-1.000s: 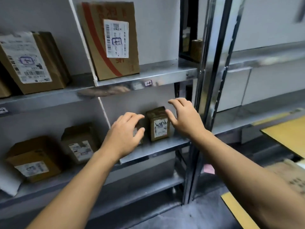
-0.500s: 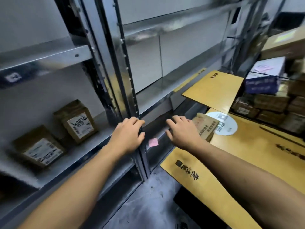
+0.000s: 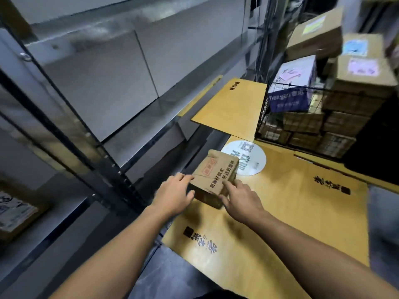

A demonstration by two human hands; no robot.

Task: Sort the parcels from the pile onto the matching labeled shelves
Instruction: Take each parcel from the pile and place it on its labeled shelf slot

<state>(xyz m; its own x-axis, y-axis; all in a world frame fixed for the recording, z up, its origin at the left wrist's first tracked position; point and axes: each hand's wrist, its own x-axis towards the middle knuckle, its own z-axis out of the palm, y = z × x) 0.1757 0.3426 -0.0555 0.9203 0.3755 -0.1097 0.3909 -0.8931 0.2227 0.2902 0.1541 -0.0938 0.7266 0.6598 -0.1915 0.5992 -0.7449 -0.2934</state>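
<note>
left hand (image 3: 173,196): cupping the box (image 3: 213,179) edge, not gripped yet
right hand (image 3: 239,196): fingers loose on its near corner
tip: clamp both sides, then lift

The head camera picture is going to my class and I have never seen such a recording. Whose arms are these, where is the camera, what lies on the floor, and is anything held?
There is no machine here: a person wears one wide camera on the head, looking forward and down, so the arms are their own. The left hand and right hand close in on a small brown parcel from either side. They touch it, but it sits on flattened yellow cardboard and I cannot tell whether the grip is firm. Behind it lies a round white sticker. A wire cage at the right holds stacked boxes. Metal shelves run along the left.
</note>
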